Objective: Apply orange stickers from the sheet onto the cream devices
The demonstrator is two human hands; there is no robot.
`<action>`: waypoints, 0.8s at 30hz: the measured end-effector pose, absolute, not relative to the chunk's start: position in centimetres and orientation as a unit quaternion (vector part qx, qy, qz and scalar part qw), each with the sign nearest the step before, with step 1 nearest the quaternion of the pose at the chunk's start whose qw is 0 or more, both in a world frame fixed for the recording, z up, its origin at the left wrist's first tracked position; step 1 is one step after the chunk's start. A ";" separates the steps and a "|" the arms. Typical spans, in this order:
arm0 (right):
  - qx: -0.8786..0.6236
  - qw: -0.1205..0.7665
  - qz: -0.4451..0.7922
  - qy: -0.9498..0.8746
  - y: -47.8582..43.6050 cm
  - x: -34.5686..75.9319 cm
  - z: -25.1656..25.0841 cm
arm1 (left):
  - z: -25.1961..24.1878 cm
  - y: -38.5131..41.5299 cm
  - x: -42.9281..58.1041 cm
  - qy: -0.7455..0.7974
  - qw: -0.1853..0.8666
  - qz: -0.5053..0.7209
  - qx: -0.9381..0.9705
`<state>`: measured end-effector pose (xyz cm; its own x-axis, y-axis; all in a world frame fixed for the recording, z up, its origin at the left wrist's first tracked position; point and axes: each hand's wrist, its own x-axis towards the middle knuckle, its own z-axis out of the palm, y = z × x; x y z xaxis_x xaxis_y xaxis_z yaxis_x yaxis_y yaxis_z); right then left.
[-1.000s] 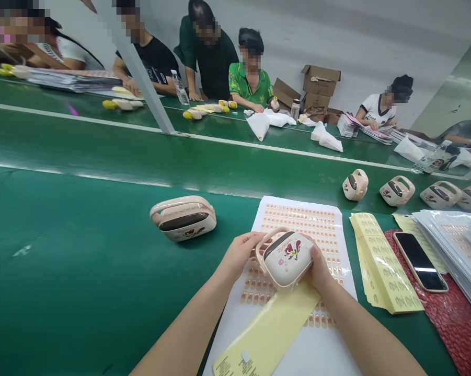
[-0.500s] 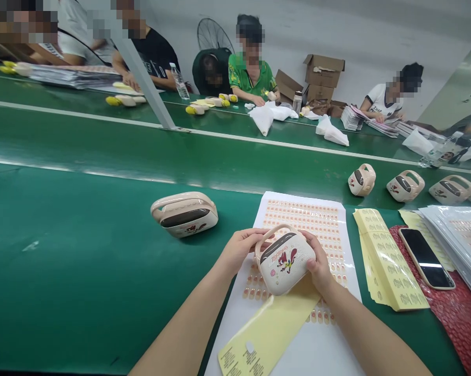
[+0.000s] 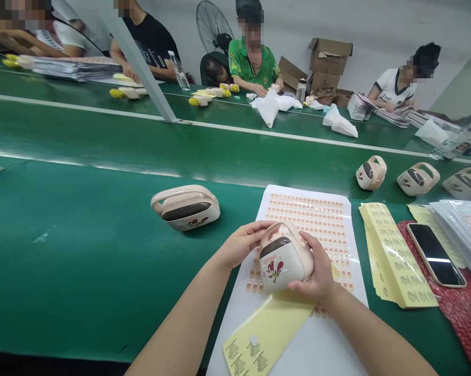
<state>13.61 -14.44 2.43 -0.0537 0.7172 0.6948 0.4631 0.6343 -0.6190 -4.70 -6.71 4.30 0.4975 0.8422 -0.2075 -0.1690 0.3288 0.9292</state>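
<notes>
A small cream portable speaker [image 3: 284,263] with a carry handle, a dark top strip and a cartoon print is held up between my hands. My right hand [image 3: 317,269] is closed round its right side, thumb low on the front edge. At the handle's left, my left hand [image 3: 245,243] is closed against the speaker, its fingertips partly hidden behind it. Underneath lie a yellow label sheet [image 3: 272,326], mostly bare backing with a few printed labels at its near end, and a white sheet [image 3: 309,214] with rows of small orange stickers. Another speaker [image 3: 186,209] lies to the left.
At right are a yellow label stack [image 3: 400,256], a phone [image 3: 437,256] on red wrap [image 3: 460,313], and plastic-covered sheets [image 3: 462,235]. Several speakers, one at the near end [image 3: 371,173], line the green belt [image 3: 219,151]. Co-workers sit beyond; a slanted metal post [image 3: 141,62] rises at left.
The speaker has turned between my hands, so its front points more to the left and its right side shows. My right thumb has shifted lower along it. The view has tilted slightly.
</notes>
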 end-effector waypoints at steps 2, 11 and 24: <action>-0.403 0.556 0.093 -0.721 -14.6 13.4 2.9 | 4.1 -6.7 -4.7 0.341 0.735 0.353 0.467; -0.345 0.550 -0.038 -0.759 -15.5 12.7 3.7 | 3.5 -7.0 -4.3 0.241 0.751 0.385 0.479; -0.426 0.611 0.298 -0.597 -14.7 13.7 2.5 | 4.7 -7.7 -3.7 0.386 0.601 0.352 0.605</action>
<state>13.69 -14.69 2.46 0.1096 0.8726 0.4760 0.1439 0.4599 -0.8762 -3.74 -7.75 4.68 0.4544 0.8900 -0.0377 0.0428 0.0205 0.9989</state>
